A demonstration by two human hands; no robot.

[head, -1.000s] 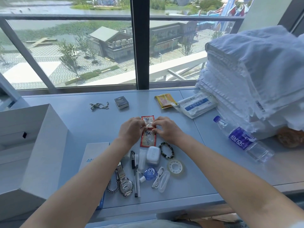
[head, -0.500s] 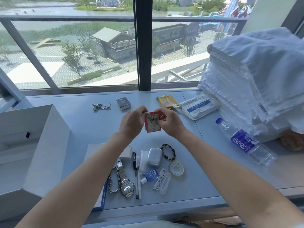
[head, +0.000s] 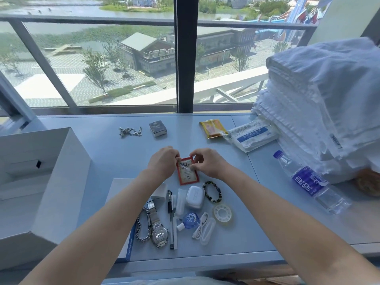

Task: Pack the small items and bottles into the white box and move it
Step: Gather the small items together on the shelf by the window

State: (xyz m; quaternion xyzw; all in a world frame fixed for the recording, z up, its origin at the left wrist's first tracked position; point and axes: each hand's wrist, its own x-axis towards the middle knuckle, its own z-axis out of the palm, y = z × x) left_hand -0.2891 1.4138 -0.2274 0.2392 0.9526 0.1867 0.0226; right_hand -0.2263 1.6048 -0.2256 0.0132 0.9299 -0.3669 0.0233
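Observation:
A small red-bordered packet (head: 188, 173) is held just above the table between both hands. My left hand (head: 162, 162) pinches its upper left edge and my right hand (head: 207, 162) pinches its top right. The open white box (head: 61, 182) stands at the left. A water bottle (head: 308, 182) with a blue label lies on its side at the right. Below the hands lie a white earbud case (head: 195, 196), a bead bracelet (head: 212, 191), a tape roll (head: 222, 214), a watch (head: 157, 229), a pen (head: 170, 217) and a small blue bottle (head: 189, 221).
A tall stack of white towels (head: 320, 103) fills the right. Along the back lie a chain (head: 130, 131), a small grey box (head: 158, 128), a yellow packet (head: 212, 128) and a white pouch (head: 253, 135). A flat white-and-blue box (head: 121, 202) lies under my left forearm.
Both hands lifted the red packet off the table, raised it, then lowered it again toward the table while still holding its top edge.

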